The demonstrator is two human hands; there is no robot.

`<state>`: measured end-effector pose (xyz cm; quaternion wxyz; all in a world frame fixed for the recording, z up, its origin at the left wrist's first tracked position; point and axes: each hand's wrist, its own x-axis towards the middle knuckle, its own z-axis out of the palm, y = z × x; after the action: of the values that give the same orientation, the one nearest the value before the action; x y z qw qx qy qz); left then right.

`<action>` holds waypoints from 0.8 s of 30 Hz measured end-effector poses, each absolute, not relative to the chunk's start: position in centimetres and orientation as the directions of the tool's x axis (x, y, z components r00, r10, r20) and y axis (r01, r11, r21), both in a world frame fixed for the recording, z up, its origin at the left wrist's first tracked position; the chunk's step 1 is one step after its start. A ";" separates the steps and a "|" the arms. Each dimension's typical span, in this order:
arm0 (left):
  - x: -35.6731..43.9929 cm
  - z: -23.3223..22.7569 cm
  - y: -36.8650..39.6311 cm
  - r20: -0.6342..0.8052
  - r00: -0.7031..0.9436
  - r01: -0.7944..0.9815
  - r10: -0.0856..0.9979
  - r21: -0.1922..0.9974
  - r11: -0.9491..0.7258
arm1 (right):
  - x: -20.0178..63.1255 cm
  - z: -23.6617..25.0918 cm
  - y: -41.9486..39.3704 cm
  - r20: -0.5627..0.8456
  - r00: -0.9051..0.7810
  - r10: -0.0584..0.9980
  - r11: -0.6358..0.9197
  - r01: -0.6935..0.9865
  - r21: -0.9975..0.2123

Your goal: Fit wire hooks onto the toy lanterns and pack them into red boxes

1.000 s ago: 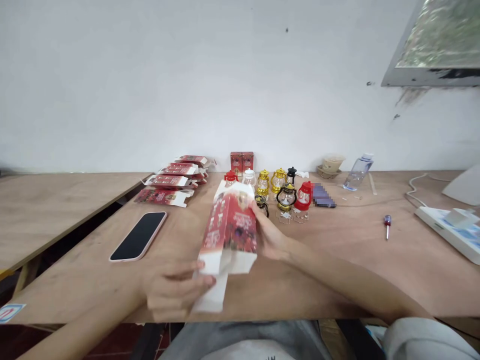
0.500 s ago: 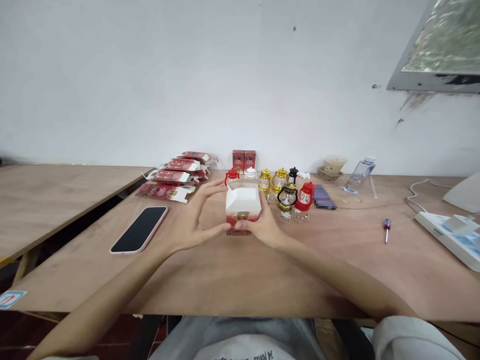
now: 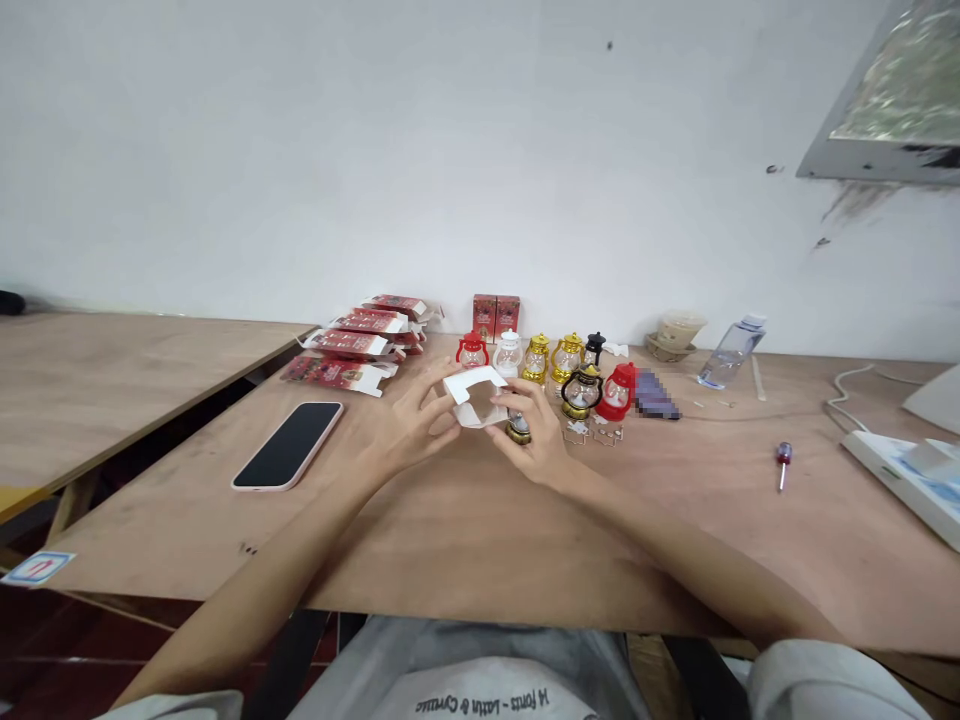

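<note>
Hands meet at the middle of a wooden surface [image 3: 465, 540], both on a small white carton [image 3: 474, 398] whose open end tips toward the camera. The left hand [image 3: 409, 425] cups the carton's left side, fingers [image 3: 433, 385] curled around its wall so it cannot slide. The right hand [image 3: 534, 430] steadies the other side, its fingers bent against the carton's right wall; just under them lies a small gold-and-dark object [image 3: 517, 430], probably a miniature lantern, though it is too hidden to tell whether the hand grips it or merely rests on it. Held between both palms this way, the carton keeps its mouth open and accessible.

Behind the hands, toward the far edge, a row of miniature lanterns [image 3: 551, 360] in red, white, gold and black stands close together, within easy reach. Two red boxes [image 3: 496, 316] stand upright by the wall behind them. Left of these, flat red cartons [image 3: 356, 350] lie in a loose overlapping stack. A phone [image 3: 289, 445] lies face up near the left edge, apart from the rest.

Toward the right edge are a red-handled screwdriver [image 3: 783, 462], a clear bottle [image 3: 731, 350] lying tilted, a lidded cup [image 3: 679, 330], a white cable [image 3: 847, 385], and a white box [image 3: 900, 470] at the right corner.
</note>
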<state>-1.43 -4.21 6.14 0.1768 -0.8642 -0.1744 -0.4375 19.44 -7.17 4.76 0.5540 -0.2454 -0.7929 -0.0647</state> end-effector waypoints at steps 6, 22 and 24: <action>-1.0 5.6 -4.3 0.851 0.512 0.401 -0.122 -0.362 -0.842 | 20.0 4.8 -6.3 0.928 -0.323 0.184 0.873 0.487 -0.004; -1.8 4.6 -3.0 0.820 0.541 0.383 -0.188 -0.438 -0.813 | 20.7 3.9 -5.4 0.925 -0.361 0.115 0.877 0.474 0.076; -1.5 4.7 -3.2 0.801 0.564 0.320 -0.203 -0.439 -0.840 | 21.0 3.5 -5.0 0.890 -0.443 0.109 0.889 0.443 0.111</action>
<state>-1.50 -3.19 4.74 0.2810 -0.8384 -0.0348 -0.4658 21.02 -4.98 3.55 0.5010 -0.1659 -0.8329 -0.1666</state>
